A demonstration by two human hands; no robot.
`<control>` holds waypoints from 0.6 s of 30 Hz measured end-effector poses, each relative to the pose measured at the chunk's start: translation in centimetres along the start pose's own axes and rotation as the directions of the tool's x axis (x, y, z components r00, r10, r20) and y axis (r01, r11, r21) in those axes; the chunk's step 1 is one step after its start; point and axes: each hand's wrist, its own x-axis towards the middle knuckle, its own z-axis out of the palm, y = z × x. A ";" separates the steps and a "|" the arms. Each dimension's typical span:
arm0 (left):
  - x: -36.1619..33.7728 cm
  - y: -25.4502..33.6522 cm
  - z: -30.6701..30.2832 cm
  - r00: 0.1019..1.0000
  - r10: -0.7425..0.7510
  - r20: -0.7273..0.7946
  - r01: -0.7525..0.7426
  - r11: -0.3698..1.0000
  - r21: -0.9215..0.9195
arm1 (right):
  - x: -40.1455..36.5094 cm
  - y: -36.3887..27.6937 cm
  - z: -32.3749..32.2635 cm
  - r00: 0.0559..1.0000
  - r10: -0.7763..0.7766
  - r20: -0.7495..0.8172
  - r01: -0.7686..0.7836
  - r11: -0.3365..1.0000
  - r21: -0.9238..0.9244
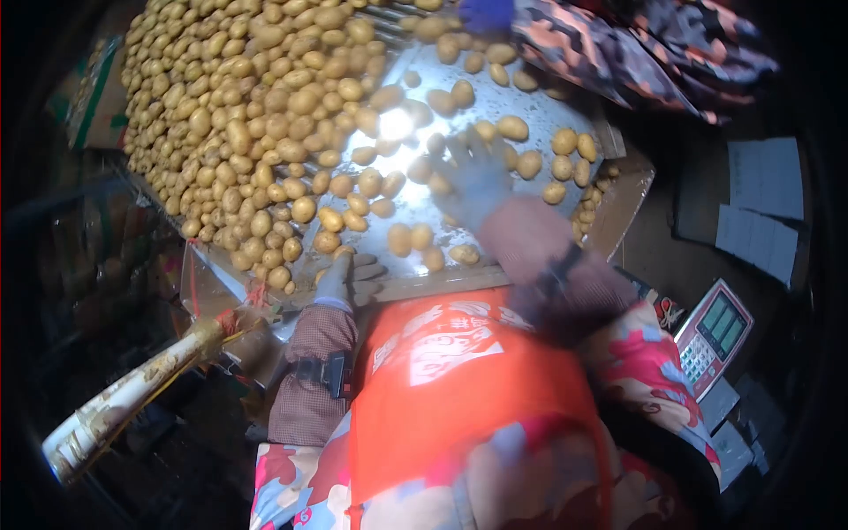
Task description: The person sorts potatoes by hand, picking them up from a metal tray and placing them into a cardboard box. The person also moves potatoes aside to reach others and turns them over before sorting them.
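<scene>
A large heap of potatoes (256, 115) covers the left and back of a metal sorting surface (503, 199). My right hand (477, 181), gloved and smeared by motion, reaches over the middle of the metal with its fingers spread among loose potatoes. Near the front edge, my left hand (349, 278), in a grey glove, rests just below a few potatoes with its fingers apart. Several more potatoes (563, 168) lie at the right side of the metal.
At the top right, a co-worker's camouflage sleeve (609, 53) and blue-gloved hand (486, 13) reach over the surface. A cardboard box (618, 208) holds potatoes at the right. A scale display (715, 336) stands lower right, a white pole (132, 397) lower left.
</scene>
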 end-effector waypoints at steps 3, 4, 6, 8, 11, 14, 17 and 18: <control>-0.1 0.0 -0.2 1.000 0.019 0.001 -0.019 1.000 0.012 | -6.4 -0.1 -3.2 0.994 -0.084 0.066 0.079 0.994 0.072; -0.1 0.1 -0.5 0.999 0.032 -0.001 -0.032 0.999 -0.021 | -7.6 0.5 -2.7 0.996 -0.094 0.006 0.093 0.990 0.103; -0.1 -0.2 -0.2 0.999 0.032 0.023 -0.030 0.997 -0.073 | -11.0 2.4 -1.1 0.993 -0.077 -0.093 0.091 0.984 0.153; -0.2 0.0 0.0 0.999 0.041 0.022 -0.040 0.997 -0.064 | -12.8 4.2 -0.7 0.990 -0.119 -0.081 0.132 0.973 0.190; 0.3 -0.7 -0.8 0.999 0.047 0.024 -0.045 0.996 -0.072 | -15.0 5.6 -1.0 0.996 0.047 -0.075 -0.020 0.943 0.332; 0.6 -0.9 -0.7 0.998 0.049 0.036 -0.046 0.995 -0.086 | -14.3 6.4 -3.3 0.938 0.341 -0.059 -0.275 0.839 0.469; 0.5 -1.1 -1.0 0.998 0.055 0.040 -0.052 0.996 -0.074 | -12.5 6.5 -2.2 0.959 0.251 -0.134 -0.185 0.907 0.379; 0.6 -1.0 -1.0 0.997 0.063 0.045 -0.060 0.996 -0.065 | -11.7 6.4 -1.6 0.973 0.152 -0.173 -0.094 0.948 0.303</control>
